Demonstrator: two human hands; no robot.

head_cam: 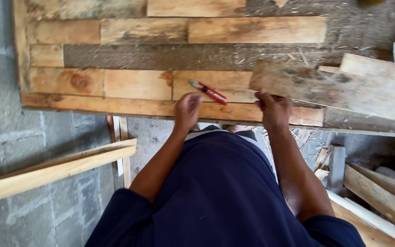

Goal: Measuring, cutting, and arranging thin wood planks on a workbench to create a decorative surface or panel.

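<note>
The person stood at a rough wooden table [129,109] built of short pale planks laid in rows, with a strip of darker, dusty surface showing between them. The left hand [187,111] rested at the table's near edge, its fingers curled loosely inward; whether it pinched anything could not be told. Just beyond its knuckles lay a red utility knife [208,91], angled across a plank, close to the hand but apparently not touching it.

The right hand [274,109] was closed around the near end of a weathered grey board [325,87], with the fingers wrapped over its lower edge. That board ran off to the right, tilted slightly, lying over the table's right-hand part and partly across another pale board [376,66] behind it.

Both forearms reached out from dark blue sleeves [129,215]. To the left, below the table, a long pale wooden batten [51,171] slanted across a grey block floor [10,132]. At lower right more timber offcuts [380,196] lay stacked, well apart from the hands.
</note>
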